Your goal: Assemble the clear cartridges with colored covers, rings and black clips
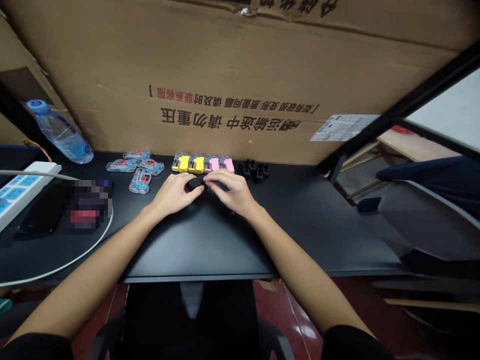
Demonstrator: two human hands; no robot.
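Note:
A small black plastic piece (195, 184) sits between my two hands, over the middle of the black table; its exact kind is too small to make out. My left hand (178, 192) is closed on its left side with thumb and fingers. On the other side my right hand (231, 190) pinches at its right end, and the fingers hide part of it. Just beyond my hands stands a row of small clear-bodied toy guns, yellow ones (183, 164) at left and pink ones (213, 165) at right. Several black parts (255, 170) lie to the right of the row.
Several clear toy pieces with blue and red insides (140, 181) lie at left. Farther left are a water bottle (63, 132), a white power strip (28, 185), a dark phone (41, 215) and a white cable (84, 254). A cardboard sheet (225, 60) walls off the back.

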